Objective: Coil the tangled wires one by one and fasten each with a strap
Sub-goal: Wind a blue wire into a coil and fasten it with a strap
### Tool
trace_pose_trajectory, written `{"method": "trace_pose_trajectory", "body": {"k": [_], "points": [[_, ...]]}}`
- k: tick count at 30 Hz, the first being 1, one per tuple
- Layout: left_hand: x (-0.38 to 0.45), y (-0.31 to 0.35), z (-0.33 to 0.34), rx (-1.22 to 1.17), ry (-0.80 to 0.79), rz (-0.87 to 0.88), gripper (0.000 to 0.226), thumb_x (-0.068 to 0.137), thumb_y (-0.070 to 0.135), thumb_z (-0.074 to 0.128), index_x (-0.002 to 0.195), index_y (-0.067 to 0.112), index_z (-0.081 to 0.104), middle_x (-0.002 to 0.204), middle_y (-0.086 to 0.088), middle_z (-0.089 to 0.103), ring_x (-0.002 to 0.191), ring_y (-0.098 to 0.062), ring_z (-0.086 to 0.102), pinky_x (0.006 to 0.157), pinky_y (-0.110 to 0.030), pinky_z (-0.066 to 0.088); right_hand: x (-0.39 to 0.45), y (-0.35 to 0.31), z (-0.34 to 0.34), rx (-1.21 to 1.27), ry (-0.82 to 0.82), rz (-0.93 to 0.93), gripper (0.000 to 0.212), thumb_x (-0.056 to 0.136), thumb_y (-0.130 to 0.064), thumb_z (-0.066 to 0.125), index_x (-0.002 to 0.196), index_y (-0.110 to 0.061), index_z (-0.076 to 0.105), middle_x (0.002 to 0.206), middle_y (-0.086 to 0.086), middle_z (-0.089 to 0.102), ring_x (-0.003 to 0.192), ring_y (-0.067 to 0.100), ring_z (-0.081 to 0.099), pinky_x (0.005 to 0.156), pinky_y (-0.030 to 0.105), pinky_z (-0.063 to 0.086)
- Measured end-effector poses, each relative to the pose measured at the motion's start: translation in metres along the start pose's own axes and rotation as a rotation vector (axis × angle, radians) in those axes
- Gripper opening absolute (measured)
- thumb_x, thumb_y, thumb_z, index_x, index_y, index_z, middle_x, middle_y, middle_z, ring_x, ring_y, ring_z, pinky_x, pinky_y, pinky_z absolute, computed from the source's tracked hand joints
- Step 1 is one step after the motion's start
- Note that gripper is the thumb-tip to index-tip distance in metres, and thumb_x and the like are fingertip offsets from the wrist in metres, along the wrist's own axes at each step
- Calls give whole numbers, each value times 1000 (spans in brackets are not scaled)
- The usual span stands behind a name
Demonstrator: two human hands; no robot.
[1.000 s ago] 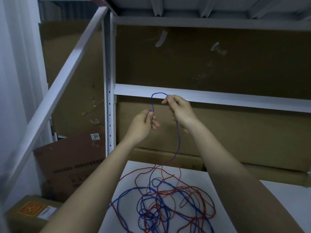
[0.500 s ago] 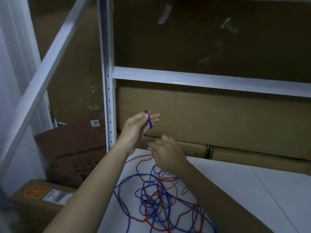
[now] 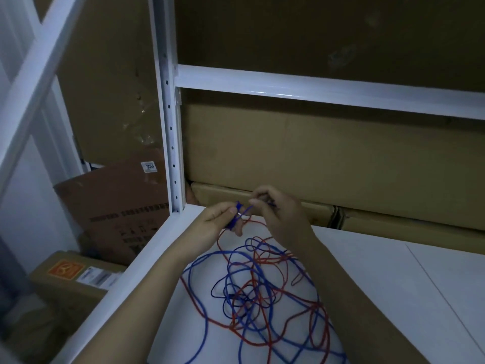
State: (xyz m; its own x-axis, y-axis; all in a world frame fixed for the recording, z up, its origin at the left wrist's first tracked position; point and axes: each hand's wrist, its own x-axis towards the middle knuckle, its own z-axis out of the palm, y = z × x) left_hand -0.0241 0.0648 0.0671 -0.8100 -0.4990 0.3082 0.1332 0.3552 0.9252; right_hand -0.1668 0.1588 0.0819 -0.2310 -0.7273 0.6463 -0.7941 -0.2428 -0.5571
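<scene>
A tangle of thin blue wire [image 3: 244,261] and red wire [image 3: 280,292] lies on the white shelf board [image 3: 393,298] in front of me. My left hand [image 3: 220,222] holds a small blue coil wound around its fingers just above the shelf's back left corner. My right hand [image 3: 278,211] is right beside it, fingers pinched on the blue strand that runs across to the left hand. No strap is visible.
A white slotted upright post [image 3: 170,143] and a horizontal beam [image 3: 328,93] frame the shelf. Large cardboard boxes [image 3: 328,158] stand behind it. More boxes [image 3: 115,206] sit lower left, beyond the shelf's left rail [image 3: 126,279].
Both hands have dropped from near the beam to just above the shelf. The long raised blue loop is now a short winding on the left fingers, and the right hand came up beside it.
</scene>
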Motion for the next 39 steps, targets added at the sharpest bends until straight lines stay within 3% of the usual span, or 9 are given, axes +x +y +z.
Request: {"method": "trace_pose_trajectory", "body": {"k": [4, 9, 14, 18, 22, 28, 32, 35, 39], "points": [[-12, -5, 2, -67, -84, -16, 28, 101, 15, 36, 98, 7, 64, 65, 0, 51, 75, -9, 58, 86, -19, 47, 2, 2, 9, 123, 7, 61, 13, 92, -8, 58, 85, -19, 60, 72, -18, 58, 71, -2, 56, 63, 14, 44], [-24, -17, 1, -164, 12, -1, 27, 97, 18, 43, 80, 14, 64, 72, -2, 57, 86, -13, 61, 84, -16, 45, -8, 3, 15, 200, -164, 95, 18, 97, -10, 51, 95, -19, 67, 85, -15, 64, 77, -5, 57, 68, 12, 44], [-23, -15, 6, -445, 39, -7, 20, 94, 22, 43, 83, 10, 55, 59, 8, 40, 63, -10, 45, 72, -16, 43, -20, -2, 20, 209, -188, 132, 20, 100, -15, 45, 108, -26, 60, 90, -21, 64, 87, -5, 58, 77, 13, 43], [-20, 0, 5, -525, 15, -12, 24, 99, 15, 40, 82, 9, 56, 57, 8, 34, 57, -8, 38, 61, -16, 36, -20, -14, 16, 252, -200, 194, 20, 102, -15, 40, 114, -14, 56, 72, -33, 59, 72, -11, 55, 67, 10, 41], [-17, 2, 3, -264, 153, -5, 33, 103, 13, 32, 79, 10, 54, 60, 7, 46, 66, -8, 54, 73, -15, 45, -20, -18, 16, 182, -173, 198, 31, 104, -21, 35, 95, -1, 58, 73, 10, 58, 65, 13, 52, 66, 27, 43], [-16, 17, 9, -457, 196, -12, 30, 103, 15, 30, 85, 4, 51, 55, 7, 40, 54, -9, 44, 59, -16, 42, -16, -23, 21, 499, -226, 382, 32, 104, -28, 31, 90, -5, 48, 48, -7, 33, 41, 6, 27, 44, 19, 25], [-14, 22, 12, -605, 202, -29, 31, 104, 18, 29, 84, 4, 49, 54, 6, 34, 49, -7, 31, 55, -15, 37, -15, -22, 30, 533, -217, 364, 33, 105, -27, 30, 94, -2, 50, 47, -5, 33, 41, 7, 25, 42, 19, 24], [-13, 24, 11, -546, 208, -55, 34, 105, 16, 26, 79, 8, 47, 51, 9, 31, 47, -4, 25, 51, -14, 29, -11, -21, 33, 489, -181, 395, 28, 104, -27, 33, 87, -17, 53, 48, -4, 33, 40, 5, 26, 42, 20, 23], [-9, 20, 7, -466, 256, -89, 36, 105, 14, 25, 75, 10, 45, 48, 11, 31, 43, -2, 26, 47, -16, 26, -11, -17, 28, 559, -184, 476, 19, 100, -28, 46, 102, -14, 59, 47, -11, 35, 39, 1, 28, 39, 16, 25]]}}
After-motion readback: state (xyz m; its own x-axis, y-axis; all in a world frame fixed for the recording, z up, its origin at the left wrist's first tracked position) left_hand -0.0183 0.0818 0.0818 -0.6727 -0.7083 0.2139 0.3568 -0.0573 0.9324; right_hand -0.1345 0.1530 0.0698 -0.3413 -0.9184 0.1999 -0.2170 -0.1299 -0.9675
